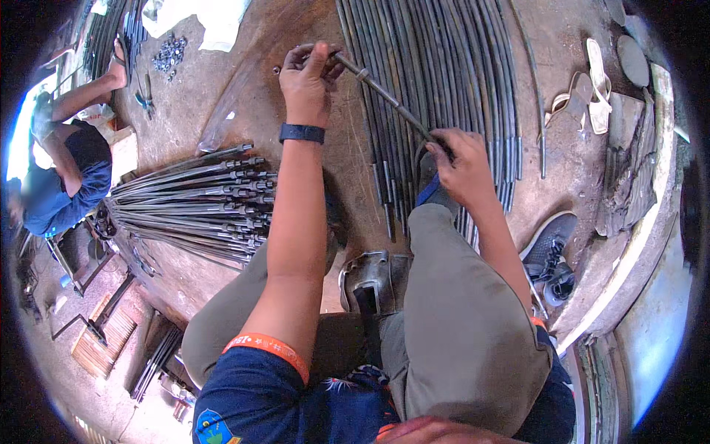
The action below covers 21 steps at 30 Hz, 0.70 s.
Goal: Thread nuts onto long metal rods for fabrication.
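Note:
A thin metal rod [393, 102] slants across in front of me, with a nut-like collar [362, 74] near its far end. My left hand [309, 70] is closed around that far end, thumb raised, with a dark band on the wrist. Lower and to the right, my right hand [464, 164] grips the near end between thumb and fingers. Under the held rod, many long dark rods [436, 66] lie side by side on the floor. At the left lies a fanned bundle of rods [185, 203] with nuts on the ends towards me.
Another person [78, 159] sits at the far left. Loose nuts [170, 56], pliers [145, 96] and white sheeting [214, 21] lie beyond the bundle. At the right are sandals [599, 96], a grey shoe [549, 240] and worn boards [629, 163]. A metal block [376, 280] stands between my legs.

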Each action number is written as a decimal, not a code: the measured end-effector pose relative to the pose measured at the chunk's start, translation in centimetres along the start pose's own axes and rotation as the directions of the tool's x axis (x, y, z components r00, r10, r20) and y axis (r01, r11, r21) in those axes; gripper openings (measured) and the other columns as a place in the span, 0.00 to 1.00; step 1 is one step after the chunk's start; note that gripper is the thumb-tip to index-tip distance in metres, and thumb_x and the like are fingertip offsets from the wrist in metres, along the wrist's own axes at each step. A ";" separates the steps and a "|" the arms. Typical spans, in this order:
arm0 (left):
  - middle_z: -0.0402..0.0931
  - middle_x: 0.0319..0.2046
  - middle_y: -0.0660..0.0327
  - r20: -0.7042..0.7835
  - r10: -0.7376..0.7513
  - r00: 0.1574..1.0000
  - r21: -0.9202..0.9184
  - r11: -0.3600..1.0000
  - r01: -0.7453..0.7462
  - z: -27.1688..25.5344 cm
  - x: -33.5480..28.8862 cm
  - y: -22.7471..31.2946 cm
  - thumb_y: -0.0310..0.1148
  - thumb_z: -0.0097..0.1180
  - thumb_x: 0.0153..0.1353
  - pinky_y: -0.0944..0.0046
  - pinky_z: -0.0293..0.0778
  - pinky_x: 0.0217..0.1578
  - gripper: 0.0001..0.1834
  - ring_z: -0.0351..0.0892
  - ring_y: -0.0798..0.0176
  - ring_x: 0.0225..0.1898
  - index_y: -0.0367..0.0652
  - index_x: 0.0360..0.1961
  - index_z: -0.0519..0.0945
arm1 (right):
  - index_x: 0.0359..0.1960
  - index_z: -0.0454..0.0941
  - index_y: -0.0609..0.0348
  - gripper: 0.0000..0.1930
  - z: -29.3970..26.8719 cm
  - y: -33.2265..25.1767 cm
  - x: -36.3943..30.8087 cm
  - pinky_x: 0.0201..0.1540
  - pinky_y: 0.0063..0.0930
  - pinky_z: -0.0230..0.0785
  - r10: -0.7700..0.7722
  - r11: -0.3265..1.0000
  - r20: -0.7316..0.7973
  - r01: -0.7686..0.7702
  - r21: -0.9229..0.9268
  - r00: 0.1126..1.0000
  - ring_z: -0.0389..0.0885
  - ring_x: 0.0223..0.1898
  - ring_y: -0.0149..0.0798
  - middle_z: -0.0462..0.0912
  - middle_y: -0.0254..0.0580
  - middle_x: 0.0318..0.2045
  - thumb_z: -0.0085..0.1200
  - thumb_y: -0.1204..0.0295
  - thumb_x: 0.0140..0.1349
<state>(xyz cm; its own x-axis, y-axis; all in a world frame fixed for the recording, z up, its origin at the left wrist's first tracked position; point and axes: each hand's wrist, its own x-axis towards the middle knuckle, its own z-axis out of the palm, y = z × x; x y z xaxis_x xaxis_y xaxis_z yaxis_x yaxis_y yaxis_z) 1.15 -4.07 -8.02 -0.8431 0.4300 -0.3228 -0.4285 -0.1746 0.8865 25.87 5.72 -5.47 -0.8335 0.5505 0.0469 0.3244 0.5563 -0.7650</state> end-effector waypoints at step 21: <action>0.80 0.30 0.53 0.300 -0.351 0.887 0.925 0.335 -0.180 -2.5 1.4 8.3 0.41 0.71 0.48 0.66 0.75 0.33 0.24 0.80 0.65 0.29 0.29 0.34 0.77 | 0.35 0.78 0.61 0.08 0.5 -1.1 -1.0 0.42 0.39 0.65 0.046 0.996 0.033 -0.048 0.081 0.998 0.78 0.38 0.49 0.81 0.46 0.34 0.59 0.75 0.53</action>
<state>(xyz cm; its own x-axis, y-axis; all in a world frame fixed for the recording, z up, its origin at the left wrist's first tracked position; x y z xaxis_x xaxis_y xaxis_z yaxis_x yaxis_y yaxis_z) -4.37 -7.14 -1.90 -0.4995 0.7087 -0.4982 0.3086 0.6829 0.6621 26.12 4.27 -4.99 -0.8322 0.5544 -0.0097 0.3273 0.4768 -0.8158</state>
